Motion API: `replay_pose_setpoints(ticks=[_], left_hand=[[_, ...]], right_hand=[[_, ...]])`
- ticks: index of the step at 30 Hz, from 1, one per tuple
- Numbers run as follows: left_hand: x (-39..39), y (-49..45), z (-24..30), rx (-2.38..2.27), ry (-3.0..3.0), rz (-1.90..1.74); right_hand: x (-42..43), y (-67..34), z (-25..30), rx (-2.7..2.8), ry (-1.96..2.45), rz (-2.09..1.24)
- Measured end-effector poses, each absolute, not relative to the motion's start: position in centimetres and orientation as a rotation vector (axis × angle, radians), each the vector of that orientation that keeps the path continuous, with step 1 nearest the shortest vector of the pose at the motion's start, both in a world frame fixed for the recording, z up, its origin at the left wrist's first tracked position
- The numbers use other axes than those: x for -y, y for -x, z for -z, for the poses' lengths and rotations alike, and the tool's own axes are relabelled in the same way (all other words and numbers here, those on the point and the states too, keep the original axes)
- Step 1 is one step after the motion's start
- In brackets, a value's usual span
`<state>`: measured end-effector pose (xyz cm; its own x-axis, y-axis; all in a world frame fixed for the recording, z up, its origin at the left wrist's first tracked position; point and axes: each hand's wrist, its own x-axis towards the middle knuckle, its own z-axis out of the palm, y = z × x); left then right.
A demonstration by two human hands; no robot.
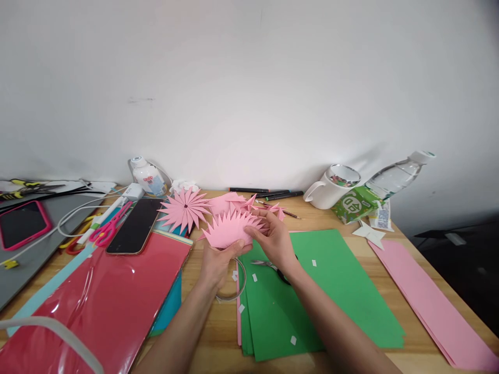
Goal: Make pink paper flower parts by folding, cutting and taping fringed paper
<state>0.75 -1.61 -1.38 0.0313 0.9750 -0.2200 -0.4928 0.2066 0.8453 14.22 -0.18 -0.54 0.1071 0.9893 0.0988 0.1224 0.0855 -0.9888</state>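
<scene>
A pleated pink paper fan (226,229) with a zigzag pointed edge is held up in front of me over the table. My left hand (218,262) grips its lower edge, thumb on the near face. At its right side, my right hand (273,236) pinches the folded points between thumb and fingers. Just behind and to the left lies a finished-looking pink paper star (186,206) with many points. More folded pink paper (228,202) sits behind the fan, partly hidden by it. Below my hands are black-handled scissors (268,265) and a roll of tape (244,280).
Green paper sheets (327,291) with small white scraps lie at right, beside pink strips (432,301). A white mug (325,192), green box (353,203) and bottle (397,174) stand behind. At left are a phone (136,226), pink scissors (111,226) and a red folder (105,291).
</scene>
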Motion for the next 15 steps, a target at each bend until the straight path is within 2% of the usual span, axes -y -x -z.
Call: replay_pose_setpoints(ticks=[15], left_hand=[[1.26, -0.44, 1.74, -0.985, -0.732, -1.272]], right_hand=[[0.22, -14.55, 0.86, 1.426, 1.334, -0.897]])
